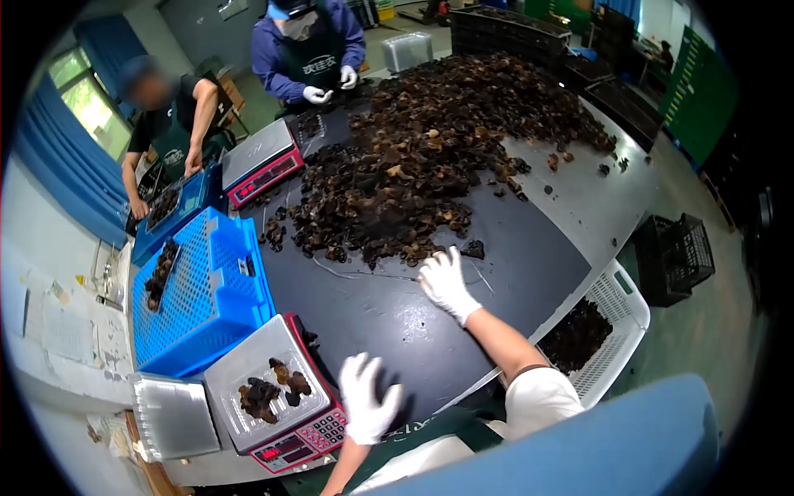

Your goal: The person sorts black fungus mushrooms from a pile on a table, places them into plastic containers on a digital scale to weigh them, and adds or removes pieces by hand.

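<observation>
My left hand (pixel 366 398), in a white glove, is raised with its fingers spread and nothing in it, just right of a red scale (pixel 302 438). On the scale a clear plastic tray (pixel 236 376) holds several dark, mushroom-like pieces (pixel 259 398). My right hand (pixel 445 283), also gloved in white, reaches over the dark table (pixel 389 314) to the near edge of a large brown-black heap (pixel 389 194). Its fingers are apart, and no piece shows in it. A small dark piece (pixel 473 249) lies beside its fingertips.
Two people in aprons (pixel 318 62) (pixel 172 136) work across the table and at the left. A second scale (pixel 265 175), a blue crate (pixel 198 289) and stacked clear trays (pixel 174 416) stand left. A white basket (pixel 624 318) with dark pieces and a black crate (pixel 674 256) are right.
</observation>
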